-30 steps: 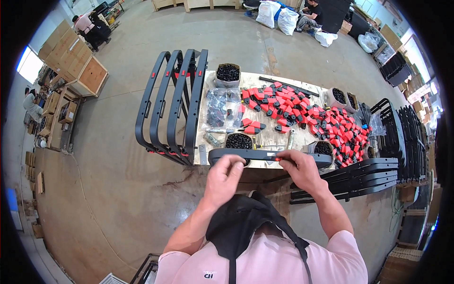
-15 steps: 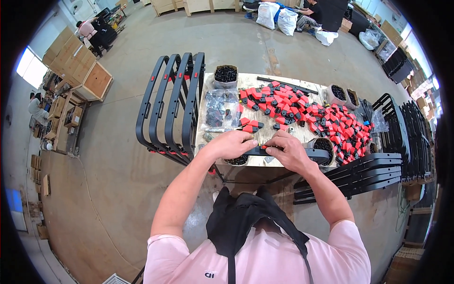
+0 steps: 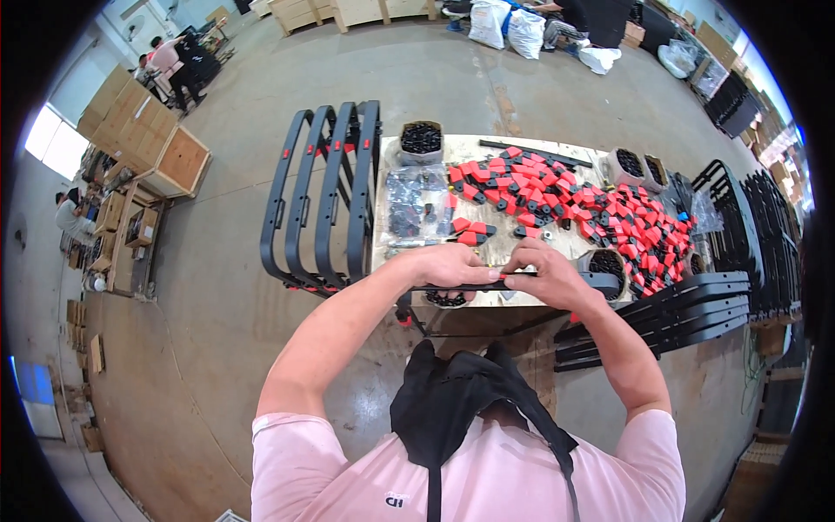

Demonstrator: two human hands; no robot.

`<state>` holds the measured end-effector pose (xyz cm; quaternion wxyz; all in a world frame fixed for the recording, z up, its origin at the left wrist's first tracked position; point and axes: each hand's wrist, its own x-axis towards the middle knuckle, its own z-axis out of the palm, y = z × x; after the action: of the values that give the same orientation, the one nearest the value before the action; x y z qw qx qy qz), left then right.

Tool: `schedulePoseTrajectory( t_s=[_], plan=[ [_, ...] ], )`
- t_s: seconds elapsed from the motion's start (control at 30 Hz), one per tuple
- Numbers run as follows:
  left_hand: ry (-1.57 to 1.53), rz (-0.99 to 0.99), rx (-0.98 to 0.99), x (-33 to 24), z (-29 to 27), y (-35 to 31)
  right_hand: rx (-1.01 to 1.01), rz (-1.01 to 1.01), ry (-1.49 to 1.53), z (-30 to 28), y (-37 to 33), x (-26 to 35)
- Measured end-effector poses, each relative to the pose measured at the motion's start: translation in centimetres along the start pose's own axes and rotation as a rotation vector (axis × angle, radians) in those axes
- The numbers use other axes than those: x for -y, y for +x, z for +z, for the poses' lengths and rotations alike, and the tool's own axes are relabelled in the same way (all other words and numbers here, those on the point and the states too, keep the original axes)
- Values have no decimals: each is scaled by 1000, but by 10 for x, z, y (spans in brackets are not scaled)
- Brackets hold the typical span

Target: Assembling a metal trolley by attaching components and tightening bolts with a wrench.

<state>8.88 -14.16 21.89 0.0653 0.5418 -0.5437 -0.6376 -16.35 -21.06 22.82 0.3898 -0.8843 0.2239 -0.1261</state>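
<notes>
A black bar with a rounded end (image 3: 602, 281) lies crosswise along the near edge of the table. My left hand (image 3: 454, 264) is closed around it, the thumb stretched along its top and fingertips showing underneath. From the other side my right hand (image 3: 555, 277) comes in with bent, pinching fingers. Between the two thumb tips sits a small red piece (image 3: 504, 277) on the bar, partly covered by my right fingers. Beyond my hands lies a big heap of red-and-black plastic parts (image 3: 622, 222), with a few loose ones (image 3: 472, 231) nearer.
Bent black frames with red inserts (image 3: 326, 196) stand left of the table; more black frames (image 3: 661, 317) are stacked at right. Boxes of small black parts (image 3: 422, 139) stand on the tabletop (image 3: 417, 252), beside a clear plastic bag (image 3: 409, 204). Several people work farther off.
The bar has turned so its narrow side faces up. My left hand has shifted right and wrapped under it; my right thumb now meets the left at the red piece.
</notes>
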Motion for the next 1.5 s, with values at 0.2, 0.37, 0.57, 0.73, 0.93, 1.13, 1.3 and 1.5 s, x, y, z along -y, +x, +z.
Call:
schedulePoseTrajectory(
  t_s=[0.2,0.37,0.57,0.73,0.93,1.13,1.3,1.5],
  plan=[
    [4,4,-31,-1,1,-3,289,371,68,-12,16,-7],
    [-56,40,-24,5,1,2,480,532,309,-19,29,-10],
    [-50,0,-17,10,3,7,496,636,375,-16,37,-6],
    [-43,-17,-30,6,3,7,509,646,360,-14,39,-14],
    [-83,-52,-45,2,4,5,435,647,425,-10,38,-9],
    [-95,-6,-19,5,1,10,466,576,421,-15,38,-12],
    [-145,-34,-53,4,-1,0,161,515,441,-12,23,-41],
    [40,-92,-103,-16,4,-1,-194,477,80,-21,-27,-30]
  ],
)
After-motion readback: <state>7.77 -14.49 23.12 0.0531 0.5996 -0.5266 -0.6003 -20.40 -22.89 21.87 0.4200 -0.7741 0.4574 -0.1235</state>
